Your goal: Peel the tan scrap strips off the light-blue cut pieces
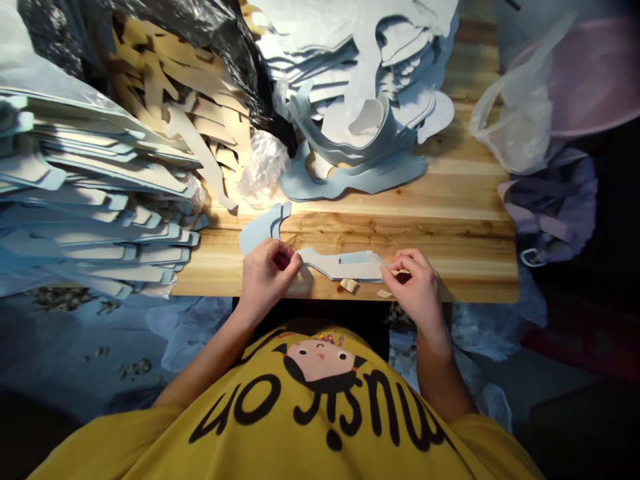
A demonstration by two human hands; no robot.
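Cut-out (345,265), long, flat and pale blue, with a darker blue patch on its face, is what I have in front of me at the near edge of the wooden table (450,233). Both forearms come in from the bottom of my view, elbows out and wrists bent inward. The left hand (267,277) is closed in a pinch on the cut-out's left end, its fingers curled over the edge. The right hand (415,287) is also closed in a pinch on the right end, and a small tan strip (401,272) shows between its fingertips. The cut-out sits level between the hands, its outline narrowing toward the left.

Two small tan scraps (349,285) lie on the wood just below the cut-out. A separate pale blue shape (260,230) sits just beyond the left hand. Farther from the cut-out, straight ahead, a heap of pale blue cut-outs (360,80) rises above a flat blue piece (350,177). Up and to the left are a pile of tan cut-outs (165,93), a black plastic sheet (235,40) and a clear plastic bag (263,163). A tall stack of blue cut-outs (85,207) is well off to the left, and a white plastic bag (515,113) is well off to the right. Nearest me, below the cut-out, is the front of a yellow T-shirt (310,407).
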